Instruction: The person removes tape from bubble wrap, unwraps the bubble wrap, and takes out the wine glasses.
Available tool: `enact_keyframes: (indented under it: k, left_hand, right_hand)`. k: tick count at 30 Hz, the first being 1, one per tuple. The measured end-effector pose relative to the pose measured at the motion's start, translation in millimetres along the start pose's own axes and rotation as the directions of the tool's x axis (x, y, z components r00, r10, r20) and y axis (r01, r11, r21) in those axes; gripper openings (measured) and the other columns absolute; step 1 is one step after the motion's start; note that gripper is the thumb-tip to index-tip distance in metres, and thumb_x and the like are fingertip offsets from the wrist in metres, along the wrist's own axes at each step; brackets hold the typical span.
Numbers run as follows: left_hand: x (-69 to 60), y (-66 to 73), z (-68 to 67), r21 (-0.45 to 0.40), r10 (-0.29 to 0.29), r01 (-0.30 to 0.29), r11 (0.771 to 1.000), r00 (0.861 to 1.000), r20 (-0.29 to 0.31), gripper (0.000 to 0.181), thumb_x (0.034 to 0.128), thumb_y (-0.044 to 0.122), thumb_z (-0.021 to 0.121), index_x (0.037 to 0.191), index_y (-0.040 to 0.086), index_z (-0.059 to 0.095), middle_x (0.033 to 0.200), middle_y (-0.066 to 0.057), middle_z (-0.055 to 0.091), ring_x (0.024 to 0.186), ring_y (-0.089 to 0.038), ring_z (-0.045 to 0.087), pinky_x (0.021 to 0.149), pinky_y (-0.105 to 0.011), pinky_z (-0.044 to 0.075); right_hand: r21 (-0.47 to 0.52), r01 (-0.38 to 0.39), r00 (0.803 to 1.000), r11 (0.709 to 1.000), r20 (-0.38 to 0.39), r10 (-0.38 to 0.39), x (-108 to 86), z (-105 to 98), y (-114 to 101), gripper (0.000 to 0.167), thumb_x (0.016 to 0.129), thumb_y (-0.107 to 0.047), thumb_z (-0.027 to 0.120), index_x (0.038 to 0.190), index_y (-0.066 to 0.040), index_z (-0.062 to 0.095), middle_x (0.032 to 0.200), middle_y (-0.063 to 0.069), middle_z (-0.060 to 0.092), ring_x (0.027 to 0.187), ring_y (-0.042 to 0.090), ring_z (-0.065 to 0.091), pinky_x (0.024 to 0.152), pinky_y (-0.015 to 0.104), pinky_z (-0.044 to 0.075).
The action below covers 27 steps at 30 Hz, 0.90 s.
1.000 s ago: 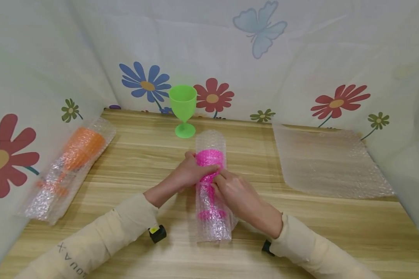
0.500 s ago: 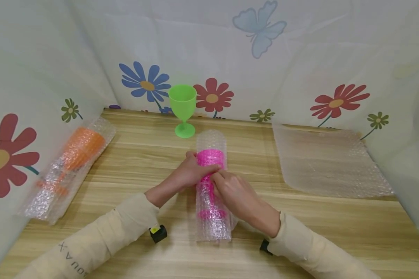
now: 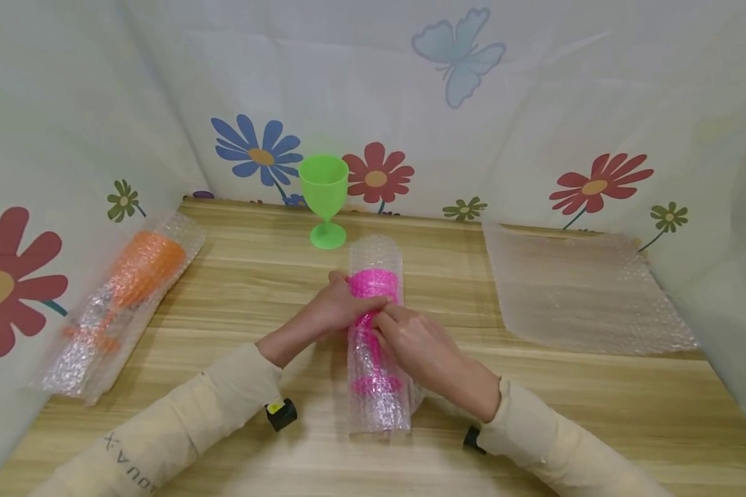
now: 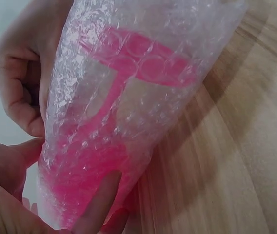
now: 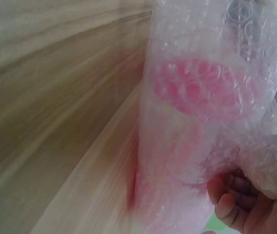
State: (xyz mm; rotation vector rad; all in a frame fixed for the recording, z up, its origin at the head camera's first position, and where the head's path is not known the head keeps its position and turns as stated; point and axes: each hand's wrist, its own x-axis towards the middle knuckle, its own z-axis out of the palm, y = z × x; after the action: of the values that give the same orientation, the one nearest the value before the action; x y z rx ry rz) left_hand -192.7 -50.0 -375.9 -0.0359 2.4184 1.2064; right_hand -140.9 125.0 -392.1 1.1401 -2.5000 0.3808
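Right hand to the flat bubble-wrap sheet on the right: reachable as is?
Probably yes: nothing appears to stand between the right hand and the flat bubble-wrap sheet. It's gripping the wrap around the pink goblet, though, so it would likely need to let go first.

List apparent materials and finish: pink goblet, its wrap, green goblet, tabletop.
Pink goblet: probably plastic; vivid, uniform color, finish obscured by wrap.
Bubble wrap: clear, glossy plastic film; raised round bubbles catch light.
Green goblet: likely satin plastic; even color, no sharp highlights.
Tabletop: wood or wood-look laminate, can't tell which; streaky grain, soft sheen.
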Motion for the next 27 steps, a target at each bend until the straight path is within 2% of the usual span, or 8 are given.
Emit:
enact_keyframes:
  k: [3,6,11,15,18,21,27]
  left_hand:
    - [1.3,1.6,-1.7,0.008,-0.017,0.017,1.0,1.0,0.011,0.114,0.0884,0.055,0.075,0.158,-0.005,0.007,0.143,-0.027,0.045,0.122,-0.037,0.056,0.103,-0.047,0.051]
    - [2.7,2.1,-2.3,0.001,-0.021,0.021,1.0,1.0,0.011,0.118,0.0863,0.055,0.077,0.158,-0.005,0.006,0.143,-0.027,0.045,0.123,-0.037,0.054,0.104,-0.047,0.05]
    - [5.4,0.4,-2.8,-0.012,-0.007,0.007,1.0,1.0,0.004,0.119,0.0827,0.055,0.081,0.157,-0.005,0.01,0.139,-0.025,0.046,0.12,-0.036,0.055,0.1,-0.045,0.053]
    - [6.1,-0.9,-3.0,-0.012,0.021,-0.021,1.0,1.0,0.005,0.117,0.0826,0.055,0.08,0.155,-0.006,0.011,0.137,-0.025,0.046,0.119,-0.036,0.055,0.1,-0.045,0.053]
    - [5.5,-1.2,-3.0,-0.026,0.036,-0.035,0.999,0.999,0.005,0.116,0.0831,0.053,0.08,0.154,-0.007,0.011,0.137,-0.026,0.047,0.119,-0.037,0.056,0.1,-0.046,0.053]
    - [4.9,-1.1,-2.7,-0.043,0.043,-0.043,0.998,0.999,0.002,0.113,0.0839,0.051,0.081,0.152,-0.009,0.013,0.134,-0.028,0.048,0.117,-0.037,0.057,0.1,-0.045,0.053]
    - [5.3,-1.7,-1.6,-0.031,0.055,-0.056,0.998,0.998,-0.017,0.115,0.0837,0.051,0.081,0.151,-0.013,0.014,0.134,-0.029,0.05,0.117,-0.036,0.057,0.101,-0.045,0.052]
  right_hand:
    - [-0.01,-0.025,1.0,1.0,0.017,0.026,0.9,-1.1,-1.6,0.005,0.096,-0.005,0.07,0.094,0.0,0.069,0.084,0.006,0.066,0.069,0.014,0.063,0.061,0.02,0.054]
    - [0.026,-0.071,0.997,0.997,0.026,0.071,1.0,-1.6,-3.6,0.005,0.096,-0.002,0.067,0.091,-0.001,0.065,0.079,0.003,0.059,0.063,0.011,0.054,0.054,0.017,0.048]
    - [0.086,-0.114,0.993,0.99,0.033,0.112,0.2,-2.1,-5.4,0.004,0.094,0.001,0.064,0.092,-0.001,0.061,0.077,0.001,0.054,0.06,0.009,0.048,0.051,0.014,0.042]
    - [0.06,-0.082,0.997,0.995,0.016,0.081,0.9,-2.5,-6.1,0.003,0.095,0.001,0.066,0.096,0.0,0.063,0.084,0.005,0.06,0.063,0.012,0.055,0.054,0.018,0.048]
    - [0.032,-0.038,0.999,0.999,0.014,0.037,2.1,-3.3,-5.8,0.006,0.095,-0.001,0.069,0.101,0.001,0.067,0.097,0.01,0.067,0.074,0.016,0.065,0.063,0.021,0.056]
    - [0.017,-0.006,1.0,1.0,0.03,0.006,4.1,-4.7,-5.2,0.01,0.095,-0.004,0.072,0.104,0.001,0.071,0.105,0.012,0.069,0.084,0.019,0.07,0.071,0.023,0.059]
    - [-0.05,0.017,0.998,0.999,0.061,-0.014,7.1,-5.2,-5.7,0.01,0.092,-0.003,0.075,0.1,0.002,0.071,0.096,0.011,0.069,0.079,0.018,0.069,0.068,0.022,0.058]
